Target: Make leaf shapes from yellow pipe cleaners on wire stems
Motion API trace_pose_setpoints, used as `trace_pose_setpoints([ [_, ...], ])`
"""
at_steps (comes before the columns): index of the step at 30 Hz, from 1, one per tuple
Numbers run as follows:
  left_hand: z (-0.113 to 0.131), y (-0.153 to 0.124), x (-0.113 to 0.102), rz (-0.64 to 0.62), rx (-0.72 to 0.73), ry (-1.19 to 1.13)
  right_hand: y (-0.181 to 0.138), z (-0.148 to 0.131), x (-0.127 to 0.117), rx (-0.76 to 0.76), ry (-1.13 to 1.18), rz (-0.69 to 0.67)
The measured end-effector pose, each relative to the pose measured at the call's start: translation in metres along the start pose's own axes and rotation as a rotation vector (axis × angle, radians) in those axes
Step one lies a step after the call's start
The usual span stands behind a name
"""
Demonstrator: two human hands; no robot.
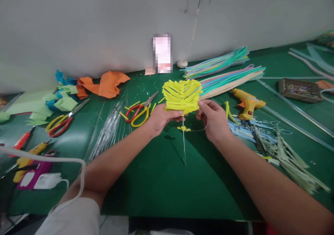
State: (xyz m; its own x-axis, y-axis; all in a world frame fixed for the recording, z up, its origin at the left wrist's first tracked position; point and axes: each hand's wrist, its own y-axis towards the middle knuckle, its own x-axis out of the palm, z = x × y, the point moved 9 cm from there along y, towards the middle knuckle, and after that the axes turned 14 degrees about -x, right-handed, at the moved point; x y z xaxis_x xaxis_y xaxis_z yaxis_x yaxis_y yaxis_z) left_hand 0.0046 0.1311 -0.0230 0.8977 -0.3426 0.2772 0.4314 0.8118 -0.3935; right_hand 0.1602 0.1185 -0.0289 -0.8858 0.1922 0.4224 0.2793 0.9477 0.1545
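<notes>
A yellow pipe-cleaner leaf (182, 96) with a woven, ribbed face is held up over the middle of the table. My left hand (162, 118) is closed on its lower left edge, thumb across the front. At the lower right edge, my right hand (212, 118) pinches the leaf between thumb and fingers. A thin wire stem (184, 148) hangs straight down from the leaf. Around the stem sits a small yellow twisted piece (183, 128), and a fine wire curves from it towards my right hand. Some fingertips are hidden behind the leaf.
Red-and-yellow scissors (141, 111) lie left of the leaf, beside loose wires (111, 130). A second pair of scissors (66, 120) is farther left. Pipe-cleaner bundles (224, 76), a yellow glue gun (247, 104) and a small tray (300, 95) are right. A phone (162, 53) leans on the wall.
</notes>
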Motion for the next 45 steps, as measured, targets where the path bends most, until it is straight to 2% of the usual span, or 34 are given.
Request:
trace_pose_setpoints([
  [3,0.0,0.001,-0.001,0.02,0.01,0.016,0.004,-0.012,-0.007,-0.135,-0.073,0.055],
  [8,0.0,0.001,-0.002,0.038,0.028,0.039,0.002,-0.021,-0.009,-0.193,-0.169,0.061],
  [11,0.001,0.001,-0.004,0.061,0.026,0.012,-0.001,-0.021,-0.012,-0.183,-0.214,0.088],
  [19,0.005,-0.003,-0.002,0.074,0.047,-0.002,-0.004,-0.013,-0.004,-0.128,-0.17,0.031],
  [26,0.006,-0.005,-0.001,0.085,0.08,0.012,-0.005,-0.003,0.004,0.025,-0.057,-0.015],
  [35,0.007,-0.003,-0.002,0.088,0.123,0.065,-0.008,-0.003,0.005,0.043,-0.011,0.009],
  [40,0.005,-0.002,-0.002,0.091,0.101,0.084,-0.007,-0.006,0.006,0.007,-0.022,-0.016],
  [45,0.003,-0.001,-0.004,0.105,0.061,0.091,-0.005,-0.004,0.0,-0.004,-0.064,0.032],
])
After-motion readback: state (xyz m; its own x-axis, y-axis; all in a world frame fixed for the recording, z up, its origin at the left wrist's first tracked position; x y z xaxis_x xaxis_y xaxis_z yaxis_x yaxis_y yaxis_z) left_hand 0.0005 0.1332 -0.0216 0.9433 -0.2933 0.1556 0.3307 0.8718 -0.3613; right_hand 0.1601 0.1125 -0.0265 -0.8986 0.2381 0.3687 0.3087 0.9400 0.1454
